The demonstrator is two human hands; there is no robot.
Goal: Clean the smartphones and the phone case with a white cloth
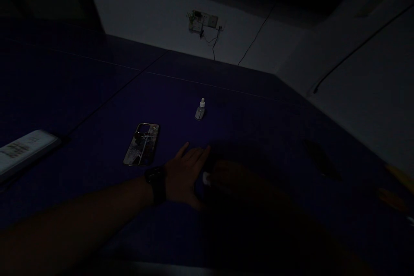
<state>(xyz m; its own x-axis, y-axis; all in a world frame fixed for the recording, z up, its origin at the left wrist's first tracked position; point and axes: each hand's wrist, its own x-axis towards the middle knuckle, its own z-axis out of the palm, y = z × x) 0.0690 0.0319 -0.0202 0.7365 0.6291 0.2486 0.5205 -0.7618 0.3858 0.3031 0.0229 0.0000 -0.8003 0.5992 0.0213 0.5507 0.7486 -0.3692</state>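
Observation:
The scene is very dark. My left hand point(187, 173), with a dark watch point(157, 181) on its wrist, rests on the purple-blue surface with fingers stretched and apart. Close to its right, my right hand point(228, 174) is deep in shadow, its fingers closed. A small white piece point(206, 178) shows at those fingertips, between the two hands; its kind is hidden. Beyond my left hand stands a small clear dropper bottle point(199, 113) with a white top. A patterned phone case point(141, 145) lies left of my fingers, above the watch.
At the far left is a long white object point(27, 152) with markings. On the right lie a dark flat object point(321, 159) and a yellow item point(401, 177). Wall sockets point(207, 20) with cables are at the back. A cord point(106, 101) crosses the surface on the left.

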